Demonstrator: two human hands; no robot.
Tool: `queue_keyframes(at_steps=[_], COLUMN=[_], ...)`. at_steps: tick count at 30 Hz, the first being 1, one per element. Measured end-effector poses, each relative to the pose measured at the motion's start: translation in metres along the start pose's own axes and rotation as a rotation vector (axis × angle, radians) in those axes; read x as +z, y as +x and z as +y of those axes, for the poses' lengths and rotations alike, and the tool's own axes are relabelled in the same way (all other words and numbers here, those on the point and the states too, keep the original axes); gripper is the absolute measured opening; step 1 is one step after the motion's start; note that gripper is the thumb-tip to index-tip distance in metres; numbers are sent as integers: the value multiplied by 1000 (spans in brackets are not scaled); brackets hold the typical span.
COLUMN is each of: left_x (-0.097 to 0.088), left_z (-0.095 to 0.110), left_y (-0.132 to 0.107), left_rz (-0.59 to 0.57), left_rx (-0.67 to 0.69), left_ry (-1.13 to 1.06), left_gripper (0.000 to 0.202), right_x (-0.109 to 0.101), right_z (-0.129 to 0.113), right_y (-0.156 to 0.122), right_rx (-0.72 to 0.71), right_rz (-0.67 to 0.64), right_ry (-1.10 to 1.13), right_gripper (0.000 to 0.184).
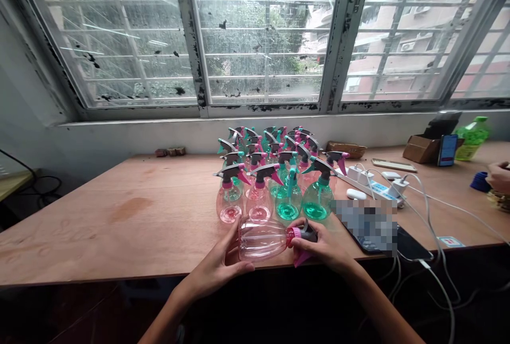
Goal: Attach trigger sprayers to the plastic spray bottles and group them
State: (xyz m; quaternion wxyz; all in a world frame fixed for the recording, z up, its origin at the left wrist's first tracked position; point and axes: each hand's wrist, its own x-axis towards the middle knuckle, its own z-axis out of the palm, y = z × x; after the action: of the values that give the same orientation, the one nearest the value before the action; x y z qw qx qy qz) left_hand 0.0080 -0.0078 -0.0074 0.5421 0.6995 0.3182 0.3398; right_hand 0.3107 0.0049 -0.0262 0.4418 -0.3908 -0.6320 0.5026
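Note:
A clear pink spray bottle (263, 238) lies sideways in the air at the table's front edge, held between both hands. My left hand (223, 254) is wrapped round its base end. The fingers of my right hand (319, 245) close on the grey and pink spray head (306, 232) at the neck. Just behind stand several upright spray bottles in rows. In the front row are a pink bottle (229, 203), another pink bottle (260, 200), a green bottle (288, 200) and a second green bottle (317, 198). The rows farther back are partly hidden.
On the wooden table (167, 200), a white power strip (372, 187) with cables lies right of the bottles. Nearer are a tablet (364, 235) and a phone (414, 243). A cardboard box (420, 148) and a green jug (473, 139) stand back right. Another person's hand (499, 176) shows at the right edge.

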Motion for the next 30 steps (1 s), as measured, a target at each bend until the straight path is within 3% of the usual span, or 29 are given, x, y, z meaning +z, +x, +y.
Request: queue_keyframes(at_steps=[8, 12, 15, 21, 26, 30], left_x=[1, 2, 1, -3, -4, -3], left_z=[-6, -3, 0, -13, -14, -6], left_y=[1, -1, -2, 0, 2, 0], left_rz=[7, -8, -3, 17, 4, -6], left_rx=[125, 78, 39, 130, 67, 48], left_ry=[113, 105, 113, 199, 184, 191], left_gripper=[93, 108, 102, 90, 107, 101], right_x=[0, 0, 0, -1, -2, -2], right_z=[-1, 0, 1, 2, 3, 3], right_y=[0, 0, 1, 1, 1, 2], right_rx=[3, -2, -1, 18, 6, 5], right_rz=[-10, -13, -15, -20, -2, -2], right_ry=[23, 10, 9, 20, -8, -2], right_gripper=[35, 35, 36, 38, 38, 39])
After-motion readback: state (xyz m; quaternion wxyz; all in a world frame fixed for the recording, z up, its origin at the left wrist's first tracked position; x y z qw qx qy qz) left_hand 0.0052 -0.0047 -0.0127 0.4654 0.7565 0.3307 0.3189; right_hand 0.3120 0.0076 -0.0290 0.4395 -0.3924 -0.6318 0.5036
